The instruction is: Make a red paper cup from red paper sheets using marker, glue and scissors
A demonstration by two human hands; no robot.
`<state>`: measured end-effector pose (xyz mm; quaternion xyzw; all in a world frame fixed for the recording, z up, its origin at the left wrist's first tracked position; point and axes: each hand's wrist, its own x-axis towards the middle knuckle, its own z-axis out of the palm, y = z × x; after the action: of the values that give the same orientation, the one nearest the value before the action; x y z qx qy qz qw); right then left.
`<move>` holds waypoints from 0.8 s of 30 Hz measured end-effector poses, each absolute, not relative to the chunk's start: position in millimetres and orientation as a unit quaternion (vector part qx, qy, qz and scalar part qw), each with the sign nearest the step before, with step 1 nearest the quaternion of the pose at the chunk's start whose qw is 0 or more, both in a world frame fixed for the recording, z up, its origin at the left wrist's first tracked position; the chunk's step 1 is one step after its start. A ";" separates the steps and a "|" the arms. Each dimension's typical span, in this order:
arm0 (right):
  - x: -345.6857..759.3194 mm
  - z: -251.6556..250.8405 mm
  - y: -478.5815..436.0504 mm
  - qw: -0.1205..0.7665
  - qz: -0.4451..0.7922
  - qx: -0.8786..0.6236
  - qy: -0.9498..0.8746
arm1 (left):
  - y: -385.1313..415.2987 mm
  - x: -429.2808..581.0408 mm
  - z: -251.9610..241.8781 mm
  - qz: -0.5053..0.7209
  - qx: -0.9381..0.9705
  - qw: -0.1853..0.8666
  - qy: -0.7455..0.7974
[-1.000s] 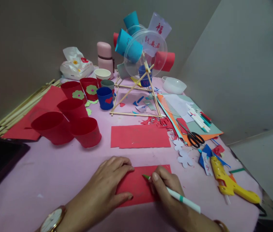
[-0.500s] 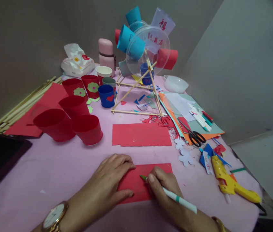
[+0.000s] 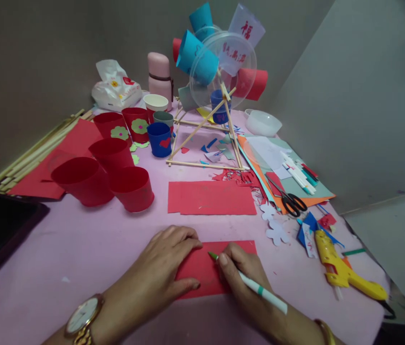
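My left hand (image 3: 159,275) lies flat with spread fingers on the left end of a small red paper sheet (image 3: 208,273), pinning it to the pink table (image 3: 80,258). My right hand (image 3: 240,278) is closed round a white pen with a green tip (image 3: 249,283); the tip touches the red sheet near its middle. A watch sits on my left wrist.
A larger red sheet (image 3: 211,197) lies just beyond. Red paper cups (image 3: 105,179) stand at left, a blue cup (image 3: 160,139) behind them. A stick-and-cup wheel model (image 3: 217,81) stands at the back. Scissors (image 3: 288,199), markers, paper scraps and a yellow glue gun (image 3: 342,268) lie at right.
The pen tip has shifted slightly left and up on the red sheet. My left hand stays pressed on the paper. The view has tilted a little.
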<state>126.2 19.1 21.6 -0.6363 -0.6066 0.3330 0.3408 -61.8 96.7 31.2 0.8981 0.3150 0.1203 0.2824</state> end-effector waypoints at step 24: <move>123.6 21.7 23.5 0.321 0.357 -0.633 -0.608 | 98.0 -60.8 33.7 0.118 0.894 0.296 0.314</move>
<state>123.6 23.5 21.7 -0.6328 -0.6078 0.3566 0.3209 -60.8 98.0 33.7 0.8944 0.3141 0.1183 0.2958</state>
